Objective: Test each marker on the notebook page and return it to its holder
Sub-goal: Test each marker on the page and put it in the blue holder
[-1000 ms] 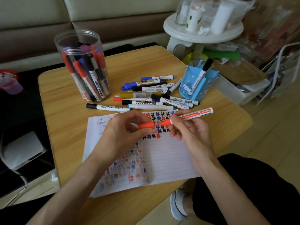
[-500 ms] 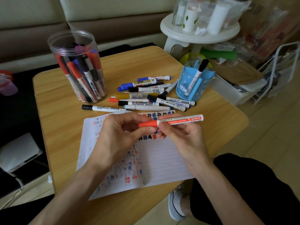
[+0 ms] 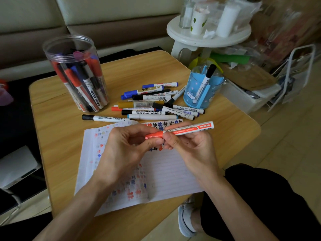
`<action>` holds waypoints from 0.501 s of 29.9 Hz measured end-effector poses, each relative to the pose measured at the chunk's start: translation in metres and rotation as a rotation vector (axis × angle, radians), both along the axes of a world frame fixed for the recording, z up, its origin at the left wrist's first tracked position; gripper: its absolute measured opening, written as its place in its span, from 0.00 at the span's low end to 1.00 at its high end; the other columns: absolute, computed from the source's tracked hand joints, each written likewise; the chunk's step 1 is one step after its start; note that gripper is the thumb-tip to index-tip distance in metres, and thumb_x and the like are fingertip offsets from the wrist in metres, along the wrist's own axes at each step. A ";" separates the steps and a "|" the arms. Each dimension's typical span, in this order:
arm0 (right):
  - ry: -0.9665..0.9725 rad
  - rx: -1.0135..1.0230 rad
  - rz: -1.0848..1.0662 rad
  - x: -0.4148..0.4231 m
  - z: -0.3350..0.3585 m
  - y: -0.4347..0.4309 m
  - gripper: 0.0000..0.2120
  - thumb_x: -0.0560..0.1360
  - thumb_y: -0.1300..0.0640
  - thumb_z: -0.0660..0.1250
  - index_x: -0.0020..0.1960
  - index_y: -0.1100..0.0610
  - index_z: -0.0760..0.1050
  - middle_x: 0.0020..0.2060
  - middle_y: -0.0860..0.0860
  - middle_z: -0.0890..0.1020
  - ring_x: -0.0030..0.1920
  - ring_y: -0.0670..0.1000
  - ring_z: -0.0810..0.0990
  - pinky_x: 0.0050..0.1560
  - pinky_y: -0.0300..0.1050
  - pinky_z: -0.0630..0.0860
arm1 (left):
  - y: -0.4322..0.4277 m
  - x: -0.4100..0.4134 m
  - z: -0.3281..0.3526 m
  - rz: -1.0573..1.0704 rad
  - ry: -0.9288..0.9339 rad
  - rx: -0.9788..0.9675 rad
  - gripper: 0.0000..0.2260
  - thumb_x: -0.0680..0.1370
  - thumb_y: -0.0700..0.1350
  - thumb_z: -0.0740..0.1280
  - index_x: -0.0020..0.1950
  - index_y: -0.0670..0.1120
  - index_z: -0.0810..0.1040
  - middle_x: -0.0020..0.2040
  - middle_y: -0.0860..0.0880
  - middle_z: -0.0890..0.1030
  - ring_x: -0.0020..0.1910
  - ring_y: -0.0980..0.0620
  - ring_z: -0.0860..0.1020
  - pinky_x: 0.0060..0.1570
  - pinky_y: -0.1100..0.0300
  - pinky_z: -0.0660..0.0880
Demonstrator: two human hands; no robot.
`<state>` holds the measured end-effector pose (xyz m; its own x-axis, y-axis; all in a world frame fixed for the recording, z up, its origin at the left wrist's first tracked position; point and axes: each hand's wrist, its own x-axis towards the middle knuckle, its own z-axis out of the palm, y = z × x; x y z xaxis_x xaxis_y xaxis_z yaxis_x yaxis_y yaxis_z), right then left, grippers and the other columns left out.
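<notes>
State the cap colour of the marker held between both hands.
Orange-red: the cap matches the band on the marker. It shows best in the head view.

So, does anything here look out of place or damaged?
Yes: a jumbled pile of loose markers lies on the table between the clear jar and the blue holder, crossing one another. Nothing looks spilled or broken.

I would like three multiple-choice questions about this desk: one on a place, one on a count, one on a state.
1. From the loose markers, the blue holder stands: A left; B right; C nearer the person.
2. Markers in the holder: A none; B three; C one.
3. The red marker is: A held in both hands; B lying unheld; C held in one hand.
Key: B, it stands past their right end; C, one black-capped marker leans inside; A, left hand and right hand grip it.
</notes>
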<state>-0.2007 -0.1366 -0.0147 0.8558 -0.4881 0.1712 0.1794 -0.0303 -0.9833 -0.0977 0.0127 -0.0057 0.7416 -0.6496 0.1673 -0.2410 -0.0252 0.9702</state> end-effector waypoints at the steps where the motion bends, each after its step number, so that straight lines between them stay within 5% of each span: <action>1: 0.016 0.021 0.002 -0.001 0.002 -0.002 0.04 0.76 0.64 0.74 0.50 0.61 0.83 0.38 0.57 0.87 0.37 0.52 0.85 0.42 0.42 0.81 | -0.001 0.001 0.002 -0.012 -0.021 0.017 0.11 0.71 0.43 0.77 0.52 0.44 0.86 0.45 0.51 0.88 0.44 0.51 0.87 0.50 0.57 0.83; 10: 0.019 0.310 0.003 -0.005 0.027 -0.023 0.18 0.71 0.53 0.77 0.59 0.58 0.83 0.43 0.55 0.85 0.42 0.52 0.80 0.46 0.43 0.79 | -0.018 -0.002 0.020 0.053 0.149 -0.121 0.10 0.73 0.43 0.74 0.52 0.40 0.83 0.48 0.48 0.88 0.48 0.49 0.86 0.47 0.59 0.83; 15: 0.009 0.305 -0.127 -0.005 0.047 -0.055 0.18 0.74 0.60 0.76 0.64 0.54 0.82 0.48 0.55 0.86 0.44 0.51 0.83 0.48 0.42 0.81 | -0.044 0.012 0.042 0.183 0.245 -0.206 0.14 0.72 0.45 0.74 0.53 0.39 0.78 0.48 0.48 0.88 0.49 0.52 0.87 0.45 0.60 0.83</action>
<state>-0.2059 -0.1921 0.0322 0.7855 -0.6189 -0.0063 0.1845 0.2439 -0.9521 -0.0860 -0.0318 0.0363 0.8767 -0.4737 0.0839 -0.0104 0.1557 0.9877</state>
